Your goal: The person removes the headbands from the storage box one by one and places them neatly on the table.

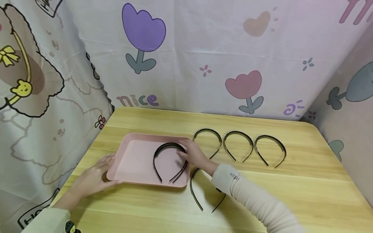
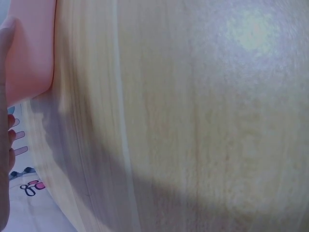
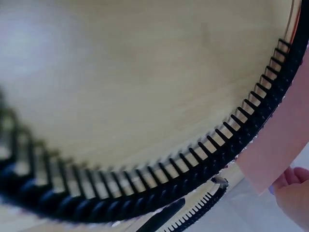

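Note:
A pink rectangular tray (image 1: 137, 161) lies on the table with a few black toothed headbands (image 1: 170, 146) overlapping in its right half. My left hand (image 1: 91, 176) grips the tray's front left corner, fingers along the left side and thumb along the front. At the back right corner, my right hand (image 1: 193, 153) holds the tray rim, its thumb reaching inward over the headbands. Below my right wrist another headband (image 1: 192, 187) lies on the wood, partly covered by the sleeve. It looms large as a toothed black band (image 3: 231, 140) in the right wrist view.
Three more headbands stand in a row behind and right of the tray: a left one (image 1: 207, 130), a middle one (image 1: 239, 132) and a right one (image 1: 271, 137). The light wood table (image 1: 306, 194) meets a printed curtain (image 1: 192, 90) at its back edge.

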Tool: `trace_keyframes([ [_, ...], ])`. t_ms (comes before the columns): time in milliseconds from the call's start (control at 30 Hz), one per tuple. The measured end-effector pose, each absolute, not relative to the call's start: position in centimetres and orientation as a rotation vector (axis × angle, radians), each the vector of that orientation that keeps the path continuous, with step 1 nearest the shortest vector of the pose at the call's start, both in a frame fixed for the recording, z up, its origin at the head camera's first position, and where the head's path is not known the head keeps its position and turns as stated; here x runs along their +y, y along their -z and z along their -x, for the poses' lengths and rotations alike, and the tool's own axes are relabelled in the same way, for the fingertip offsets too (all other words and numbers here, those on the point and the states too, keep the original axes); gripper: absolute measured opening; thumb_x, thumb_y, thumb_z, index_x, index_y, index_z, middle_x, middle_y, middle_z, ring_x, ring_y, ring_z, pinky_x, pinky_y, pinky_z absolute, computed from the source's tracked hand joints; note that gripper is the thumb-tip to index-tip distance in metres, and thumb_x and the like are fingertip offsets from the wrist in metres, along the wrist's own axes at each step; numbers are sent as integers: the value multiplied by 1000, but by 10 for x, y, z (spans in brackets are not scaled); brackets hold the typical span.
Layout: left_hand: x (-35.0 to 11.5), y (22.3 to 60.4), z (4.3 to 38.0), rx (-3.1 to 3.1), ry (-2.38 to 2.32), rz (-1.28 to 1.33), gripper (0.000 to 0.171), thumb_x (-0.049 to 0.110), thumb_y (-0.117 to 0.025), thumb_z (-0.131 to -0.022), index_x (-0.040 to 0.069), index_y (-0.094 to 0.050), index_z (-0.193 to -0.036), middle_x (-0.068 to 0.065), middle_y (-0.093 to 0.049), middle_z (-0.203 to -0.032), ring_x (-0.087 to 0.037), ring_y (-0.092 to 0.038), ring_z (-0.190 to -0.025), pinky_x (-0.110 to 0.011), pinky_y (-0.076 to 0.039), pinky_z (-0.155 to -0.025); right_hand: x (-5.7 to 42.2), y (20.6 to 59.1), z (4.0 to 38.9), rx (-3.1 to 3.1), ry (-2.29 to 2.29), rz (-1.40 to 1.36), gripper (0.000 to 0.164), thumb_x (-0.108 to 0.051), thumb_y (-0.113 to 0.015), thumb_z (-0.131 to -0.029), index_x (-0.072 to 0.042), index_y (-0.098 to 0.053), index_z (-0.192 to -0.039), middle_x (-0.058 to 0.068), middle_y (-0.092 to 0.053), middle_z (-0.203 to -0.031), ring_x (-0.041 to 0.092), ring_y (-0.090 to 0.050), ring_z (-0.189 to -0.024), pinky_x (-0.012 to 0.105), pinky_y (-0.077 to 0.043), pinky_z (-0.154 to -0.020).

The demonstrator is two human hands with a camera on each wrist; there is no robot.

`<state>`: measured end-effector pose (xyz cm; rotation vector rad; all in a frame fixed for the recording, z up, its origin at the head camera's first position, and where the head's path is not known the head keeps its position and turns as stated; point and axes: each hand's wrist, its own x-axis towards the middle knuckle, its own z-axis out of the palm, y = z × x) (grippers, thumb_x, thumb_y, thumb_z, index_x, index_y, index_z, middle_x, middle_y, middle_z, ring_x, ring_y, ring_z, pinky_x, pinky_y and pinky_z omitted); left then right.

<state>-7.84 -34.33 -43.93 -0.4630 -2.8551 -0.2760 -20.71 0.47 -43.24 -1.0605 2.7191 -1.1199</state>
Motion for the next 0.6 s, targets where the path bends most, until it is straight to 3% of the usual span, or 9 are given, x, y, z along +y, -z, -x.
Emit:
trace_keyframes([
  [200, -342, 440, 78, -2868, 271, 458, 88, 52, -76, -64, -3, -52, -129, -23, -52, -131, -43, -49, -118, -58, -47, -90, -3, 437, 212, 2790, 971, 1000, 35, -9, -64, -85, 6, -60, -117, 20, -64, -112, 31, -60, -107, 40, -50, -96],
  [600, -344, 441, 78, -2868, 280, 436, 89, 52, -77, -64, -6, -53, -126, -25, -52, -130, -43, -49, -119, -57, -46, -92, -14, 438, 215, 2938, 803, 1043, 21, 7, -59, -82, 3, -68, -101, 17, -67, -96, 30, -63, -94, 36, -55, -85],
])
